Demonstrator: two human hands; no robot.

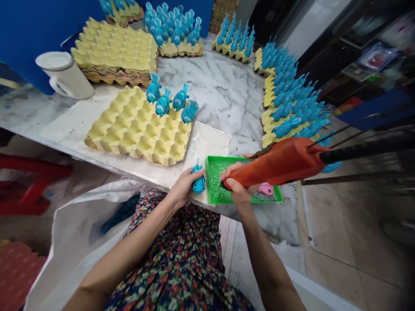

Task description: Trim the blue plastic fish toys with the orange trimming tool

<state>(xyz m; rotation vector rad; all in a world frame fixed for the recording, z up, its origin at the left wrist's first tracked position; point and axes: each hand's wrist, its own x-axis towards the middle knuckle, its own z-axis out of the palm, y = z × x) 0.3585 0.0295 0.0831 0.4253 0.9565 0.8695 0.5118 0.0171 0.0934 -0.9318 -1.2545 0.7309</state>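
At the table's front edge my left hand [184, 186] is closed around a small blue plastic toy [198, 180], held just left of a green basket [212, 196]. My right hand [239, 190] grips an orange power screwdriver [275, 162], its tip end pointing left over the basket. Small metal screws [264, 197] and a pink plastic piece [266, 188] lie in the basket. Left of it, a yellow egg tray [139, 129] carries several blue bird-shaped toys [163, 103] at its far right corner; its other cups show nothing in them.
Stacked yellow trays [116, 45] and a lidded white mug [66, 75] stand at the back left. More trays of blue toys [177, 28] line the back and right side [292, 95]. A white sack [81, 224] hangs below the edge, near a red stool [24, 183].
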